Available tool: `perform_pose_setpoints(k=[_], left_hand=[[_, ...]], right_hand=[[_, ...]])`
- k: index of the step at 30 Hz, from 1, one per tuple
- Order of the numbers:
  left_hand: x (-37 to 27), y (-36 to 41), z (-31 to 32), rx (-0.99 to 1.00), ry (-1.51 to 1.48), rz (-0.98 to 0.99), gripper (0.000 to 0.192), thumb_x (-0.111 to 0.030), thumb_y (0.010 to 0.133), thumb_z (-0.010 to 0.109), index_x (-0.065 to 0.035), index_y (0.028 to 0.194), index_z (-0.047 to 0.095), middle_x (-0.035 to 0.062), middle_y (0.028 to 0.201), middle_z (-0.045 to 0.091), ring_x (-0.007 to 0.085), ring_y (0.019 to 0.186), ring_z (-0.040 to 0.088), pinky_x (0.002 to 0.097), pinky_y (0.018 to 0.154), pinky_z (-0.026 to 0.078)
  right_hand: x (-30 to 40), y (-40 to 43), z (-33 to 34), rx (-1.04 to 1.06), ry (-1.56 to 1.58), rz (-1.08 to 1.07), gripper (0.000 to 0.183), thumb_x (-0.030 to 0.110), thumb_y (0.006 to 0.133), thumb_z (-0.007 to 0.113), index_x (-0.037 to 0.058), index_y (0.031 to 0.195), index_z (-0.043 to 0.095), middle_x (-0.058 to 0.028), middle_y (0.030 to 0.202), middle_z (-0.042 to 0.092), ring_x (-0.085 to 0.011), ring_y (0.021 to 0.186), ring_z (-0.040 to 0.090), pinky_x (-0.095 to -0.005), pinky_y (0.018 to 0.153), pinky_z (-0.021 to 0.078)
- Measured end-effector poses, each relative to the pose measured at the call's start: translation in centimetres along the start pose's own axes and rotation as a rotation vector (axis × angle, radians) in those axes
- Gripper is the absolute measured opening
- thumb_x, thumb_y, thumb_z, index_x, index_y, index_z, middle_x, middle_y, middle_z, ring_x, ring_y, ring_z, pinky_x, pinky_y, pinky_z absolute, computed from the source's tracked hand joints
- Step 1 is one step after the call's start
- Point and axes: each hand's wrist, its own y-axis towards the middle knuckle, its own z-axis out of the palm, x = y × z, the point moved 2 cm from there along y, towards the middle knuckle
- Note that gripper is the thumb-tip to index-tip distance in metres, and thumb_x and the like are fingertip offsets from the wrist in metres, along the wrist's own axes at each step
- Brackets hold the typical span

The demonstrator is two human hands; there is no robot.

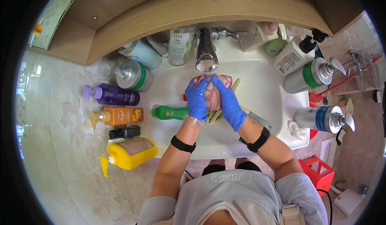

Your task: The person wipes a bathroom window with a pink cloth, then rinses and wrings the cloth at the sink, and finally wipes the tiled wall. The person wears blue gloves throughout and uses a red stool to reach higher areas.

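Note:
A wet, crumpled pink cloth point(213, 96) is bunched between my two hands, right under the metal faucet point(207, 53), and water wets it. My left hand point(197, 99), in a blue rubber glove, grips its left side. My right hand point(228, 102), gloved alike, grips its right side. Left of my left hand a green bottle point(170, 113) lies in the white sink point(256, 83), with a small red object point(185, 97) above it. A brush or scraper with a grey handle point(260, 120) lies partly under my right hand. Yellowish strips point(237, 84) show behind the cloth; their kind is unclear.
Pump bottles stand or lean along both sides, among them a purple bottle point(119, 95), a yellow bottle point(132, 153) and a silver bottle point(310, 75). A clear bottle point(180, 47) stands beside the faucet. A wooden shelf point(205, 9) overhangs the back. Crumpled tissue point(297, 130) lies on the right rim.

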Motion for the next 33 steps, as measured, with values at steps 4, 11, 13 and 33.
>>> perform_pose_setpoints(k=[4, 11, 13, 33], left_hand=[[-2.3, -1.4, 0.7, 0.103, 0.354, 0.246, 0.009, -0.005, 0.078, 0.066, -0.0017, 0.078, 0.059, 0.0021, 0.074, 0.057, 0.0111, 0.067, 0.053, 0.0265, 0.065, 0.046], [-5.2, -2.9, 1.5, 0.235, 0.678, 0.57, 0.016, -0.009, 0.068, 0.071, -0.0039, 0.071, 0.055, 0.0087, 0.066, 0.054, 0.0193, 0.059, 0.053, 0.0306, 0.057, 0.045], [-5.7, -3.5, 1.7, 0.293, 0.671, 0.624, 0.021, -0.013, 0.065, 0.074, -0.0045, 0.07, 0.056, 0.0098, 0.067, 0.055, 0.0254, 0.057, 0.056, 0.033, 0.054, 0.045], [-2.2, -0.4, -4.7, -0.008, 0.299, -0.338, 0.06, -0.032, 0.079, 0.073, -0.0044, 0.126, 0.049, 0.0096, 0.108, 0.057, 0.0193, 0.092, 0.058, 0.0299, 0.078, 0.051]], right_hand=[[0.6, 0.8, 0.8, 0.054, 0.207, 0.297, 0.019, 0.028, 0.091, 0.056, 0.0104, 0.097, 0.056, -0.0034, 0.093, 0.06, -0.0132, 0.083, 0.057, -0.028, 0.077, 0.0474], [0.1, 1.8, -0.1, 0.294, 0.148, 0.877, 0.028, 0.039, 0.089, 0.047, 0.0149, 0.078, 0.057, -0.0045, 0.072, 0.059, -0.0189, 0.062, 0.056, -0.0312, 0.062, 0.0484], [-1.1, 2.5, -2.3, 0.571, 0.236, 1.086, 0.028, 0.04, 0.087, 0.05, 0.0155, 0.076, 0.057, -0.0051, 0.071, 0.059, -0.0206, 0.06, 0.057, -0.0308, 0.06, 0.048], [12.0, -0.7, 0.3, -0.191, -1.515, -0.336, 0.048, 0.045, 0.094, 0.043, 0.0025, 0.105, 0.064, -0.0256, 0.09, 0.064, -0.0395, 0.084, 0.063, -0.0436, 0.074, 0.0499]])
